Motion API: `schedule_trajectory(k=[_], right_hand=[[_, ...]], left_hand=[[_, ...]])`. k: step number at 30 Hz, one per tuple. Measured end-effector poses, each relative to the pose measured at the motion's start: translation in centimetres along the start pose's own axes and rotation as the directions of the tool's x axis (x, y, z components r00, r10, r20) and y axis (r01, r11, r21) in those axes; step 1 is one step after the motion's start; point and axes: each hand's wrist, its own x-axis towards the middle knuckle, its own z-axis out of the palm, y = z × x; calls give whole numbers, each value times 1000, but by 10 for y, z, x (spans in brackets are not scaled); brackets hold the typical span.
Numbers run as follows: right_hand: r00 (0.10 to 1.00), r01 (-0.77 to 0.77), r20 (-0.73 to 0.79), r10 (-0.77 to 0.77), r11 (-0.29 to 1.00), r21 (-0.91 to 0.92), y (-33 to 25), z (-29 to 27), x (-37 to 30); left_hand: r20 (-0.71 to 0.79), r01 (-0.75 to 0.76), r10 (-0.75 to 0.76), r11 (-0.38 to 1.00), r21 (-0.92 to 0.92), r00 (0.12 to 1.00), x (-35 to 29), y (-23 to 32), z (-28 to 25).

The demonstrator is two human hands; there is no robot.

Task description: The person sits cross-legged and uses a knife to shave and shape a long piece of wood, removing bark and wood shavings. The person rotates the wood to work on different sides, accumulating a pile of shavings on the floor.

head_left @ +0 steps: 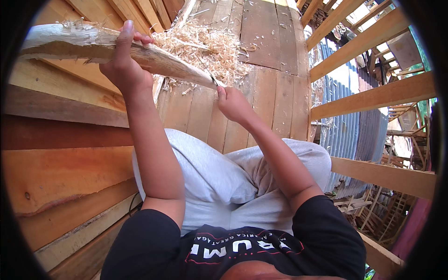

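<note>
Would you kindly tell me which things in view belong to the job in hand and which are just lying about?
Job, seemingly:
long wood, gripped by the left hand
thin dark blade at the right hand
wood shavings

Apparently just about:
boards at left
metal sheets beyond the railing

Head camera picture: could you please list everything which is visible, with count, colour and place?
Long wood piece: one, pale and brown, upper left to centre
Thin tool: one, dark, at the wood's right end
Shavings: one main heap plus scattered curls, cream, upper centre
Floor planks: several, brown, beneath
Boards: several, orange-brown, left
Rails: several, light brown, right
Corrugated sheets: several, bluish grey, beyond rails
Timber clutter: uncountable, brown, far right
Trousers: one pair, light grey, centre
T-shirt: one, black, bottom
Left hand: one, gripping the wood
Right hand: one, closed, apparently on the tool
</note>
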Motion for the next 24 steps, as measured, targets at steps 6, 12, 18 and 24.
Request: schedule_trajectory(k=[6,12,18,24], right_hand=[[975,-221,25,221,975,19,62,9,40],[963,-234,119,242,969,-83,17,-20,1],[936,-335,134,324,940,65,39,-10,42],[977,-209,18,212,973,-100,54,2,24]], left_hand=[[52,20,-19,1000,-19,998,-1,2,7],[76,74,-74,997,4,994,-5,4,-11],[134,-12,18,999,-49,991,-8,-3,10],[93,27,-31,999,40,995,-6,0,-11]])
